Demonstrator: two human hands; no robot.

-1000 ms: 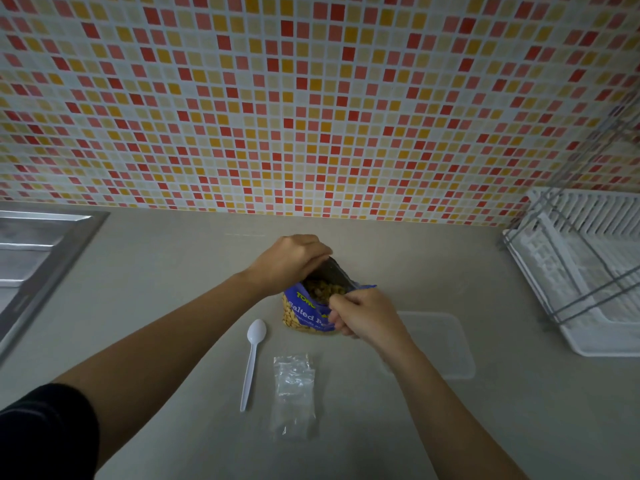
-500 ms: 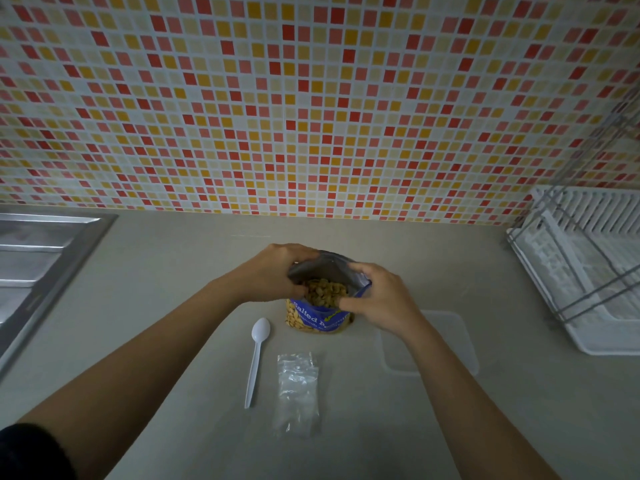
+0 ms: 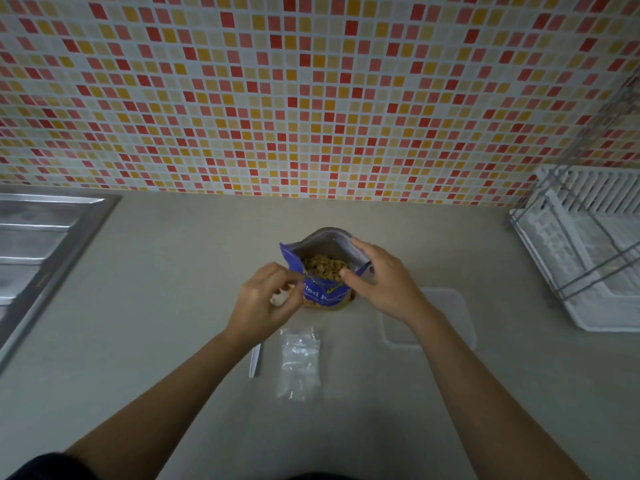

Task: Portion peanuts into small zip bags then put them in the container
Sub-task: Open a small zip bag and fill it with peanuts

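Fingers (image 3: 360, 245) of the right hand (image 3: 384, 282) pinch the rim, the surest hold, of the light, floppy blue foil peanut pouch (image 3: 325, 289); the left hand (image 3: 263, 303) curls beside it, its grip unclear.

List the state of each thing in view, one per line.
peanut bag, upright, mouth open, peanuts showing.
right hand, fingers grip bag's right rim.
left hand, curled at bag's left edge; grip unclear.
zip bag, flat on counter, looks empty.
spoon, flat on counter, partly hidden.
container, on counter, looks empty.
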